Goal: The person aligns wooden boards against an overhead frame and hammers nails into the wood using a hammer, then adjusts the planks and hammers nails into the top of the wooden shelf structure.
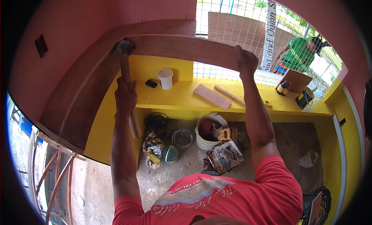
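My left hand (126, 96) is wrapped around the wooden handle of a hammer (124, 66), held upright with its dark metal head on top. The hammer head is at the left end of a long brown board (182, 48); whether it touches the board I cannot tell. My right hand (247, 61) grips the right end of this board, which spans the corner in front of the wire mesh window. At the left, the board meets another curved brown board (83, 93) along the pink wall.
A yellow ledge (174, 94) carries a white tub (165, 78), loose wood pieces (212, 96), small bottles (283, 87) and a dark can (304, 97). Below stand a white bucket (199, 137) of tools and a green-lidded container (169, 154). Outside the mesh is a person in green (300, 52).
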Available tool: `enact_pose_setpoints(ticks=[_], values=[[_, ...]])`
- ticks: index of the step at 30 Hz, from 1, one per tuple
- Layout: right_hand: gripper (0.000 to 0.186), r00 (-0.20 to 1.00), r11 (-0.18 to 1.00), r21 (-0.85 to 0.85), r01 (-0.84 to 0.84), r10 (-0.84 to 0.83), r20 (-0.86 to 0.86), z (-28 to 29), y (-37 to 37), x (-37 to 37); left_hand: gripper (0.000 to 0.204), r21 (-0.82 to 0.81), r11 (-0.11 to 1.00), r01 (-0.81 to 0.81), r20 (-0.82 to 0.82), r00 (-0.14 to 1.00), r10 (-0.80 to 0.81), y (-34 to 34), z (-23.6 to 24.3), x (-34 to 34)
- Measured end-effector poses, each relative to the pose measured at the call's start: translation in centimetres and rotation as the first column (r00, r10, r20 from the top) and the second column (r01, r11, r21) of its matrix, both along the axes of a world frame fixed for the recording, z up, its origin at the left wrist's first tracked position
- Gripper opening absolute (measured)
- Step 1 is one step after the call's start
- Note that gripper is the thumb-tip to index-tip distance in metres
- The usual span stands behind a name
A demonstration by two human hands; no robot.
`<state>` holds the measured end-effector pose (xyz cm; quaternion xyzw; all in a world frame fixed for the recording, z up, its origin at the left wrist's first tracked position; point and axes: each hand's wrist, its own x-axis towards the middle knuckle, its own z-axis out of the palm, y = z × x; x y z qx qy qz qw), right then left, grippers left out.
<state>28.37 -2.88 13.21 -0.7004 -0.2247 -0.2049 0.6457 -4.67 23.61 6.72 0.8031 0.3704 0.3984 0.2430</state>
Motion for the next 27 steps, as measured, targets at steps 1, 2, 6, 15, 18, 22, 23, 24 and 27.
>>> enact_pose_setpoints(ticks=[1,2,6,15,18,22,23,24,27], values=[[0.036,1.000,1.000,0.011,-0.018,0.018,0.018,-0.7,0.0,1.8,0.044,0.004,1.000,0.002,-0.001,1.000,-0.002,-0.7,-0.4,0.2],[0.036,0.999,0.999,0.010,-0.032,0.032,0.009,-0.9,0.5,2.0,0.043,0.026,1.000,0.006,0.018,1.000,-0.007,-1.3,-1.0,-0.2],[0.034,1.000,0.999,0.026,-0.024,0.024,-0.008,-0.5,0.8,1.3,0.042,-0.239,0.964,0.114,0.132,0.988,-0.084,-6.0,0.1,-0.3],[0.031,1.000,0.999,-0.037,0.002,-0.001,0.031,-0.1,2.1,0.8,0.037,0.318,0.948,-0.017,0.546,0.820,-0.169,-1.6,-6.9,10.3],[0.049,0.994,0.991,-0.126,0.039,-0.026,0.104,0.3,1.2,2.7,0.030,0.232,0.970,0.075,0.206,0.971,-0.124,-1.0,-5.2,12.4],[0.048,0.993,0.997,-0.065,0.037,-0.029,0.111,-0.3,1.5,2.9,0.027,0.220,0.969,0.113,0.365,0.912,-0.189,-3.3,-7.1,8.6],[0.048,0.993,0.997,-0.069,0.039,-0.032,0.111,-0.4,1.4,3.0,0.027,0.230,0.968,0.096,0.424,0.886,-0.189,-3.5,-7.0,8.7],[0.043,0.998,0.997,-0.078,0.001,0.004,0.063,-0.5,1.1,3.3,0.026,0.236,0.968,0.080,0.479,0.858,-0.187,-3.8,-6.9,8.7],[0.040,0.999,0.996,-0.084,-0.043,0.041,-0.020,-0.5,0.9,3.4,0.023,0.239,0.959,0.150,0.612,0.744,-0.269,-4.6,-5.7,8.7]])
